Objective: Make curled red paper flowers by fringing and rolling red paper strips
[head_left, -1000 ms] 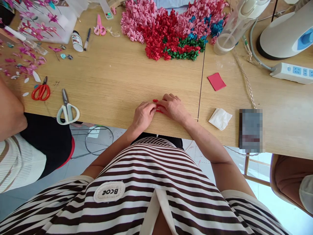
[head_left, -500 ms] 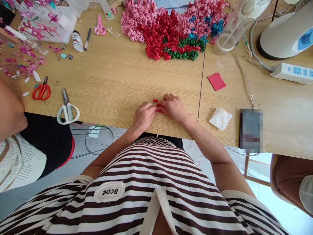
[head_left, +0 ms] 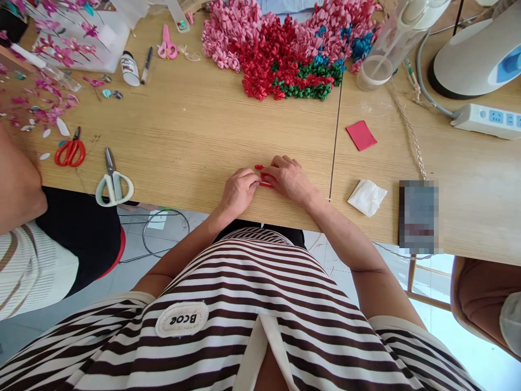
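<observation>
Pinching a small red curled paper piece between them, the left hand and right hand sit close together on a wooden surface, near its front edge. Their fingers cover most of the piece, so the exact grip cannot be told; only its red ends show. Farther off lie a heap of pink, red, green and blue curled paper, white-handled scissors, red-handled scissors, a red paper square and a crumpled tissue. Possible fault: a loosened pinch could let the small, light piece spring free, and so near the front edge it could drop to the floor. Excess finger pressure could flatten its curl.
</observation>
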`<action>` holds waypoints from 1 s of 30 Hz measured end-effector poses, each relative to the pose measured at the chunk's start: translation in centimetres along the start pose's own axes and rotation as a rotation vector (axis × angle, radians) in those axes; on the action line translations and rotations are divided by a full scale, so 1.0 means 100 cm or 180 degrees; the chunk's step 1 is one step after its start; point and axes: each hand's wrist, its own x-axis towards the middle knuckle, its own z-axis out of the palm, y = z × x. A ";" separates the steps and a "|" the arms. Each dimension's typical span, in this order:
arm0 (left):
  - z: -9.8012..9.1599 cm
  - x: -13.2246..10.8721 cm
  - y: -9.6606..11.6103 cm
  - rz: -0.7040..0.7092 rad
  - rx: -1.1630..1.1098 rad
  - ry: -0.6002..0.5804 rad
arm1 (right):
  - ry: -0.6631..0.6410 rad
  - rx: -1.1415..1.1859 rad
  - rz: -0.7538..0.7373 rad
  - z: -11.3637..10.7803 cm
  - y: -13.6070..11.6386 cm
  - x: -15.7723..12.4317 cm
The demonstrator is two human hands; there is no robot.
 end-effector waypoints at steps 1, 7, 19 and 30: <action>0.000 0.000 0.000 0.0011 0.0008 -0.0010 | 0.0015 -0.0004 -0.0011 0.001 0.001 0.000; 0.002 -0.004 -0.002 0.0082 0.0103 -0.0001 | 0.0069 -0.0024 -0.0042 0.004 0.003 0.000; 0.001 -0.006 -0.005 0.0181 0.0538 -0.0323 | 0.0100 0.0088 -0.0162 -0.002 0.005 -0.003; 0.005 -0.014 -0.009 0.0099 0.0205 0.0355 | -0.0076 0.0023 -0.0058 -0.002 0.001 -0.004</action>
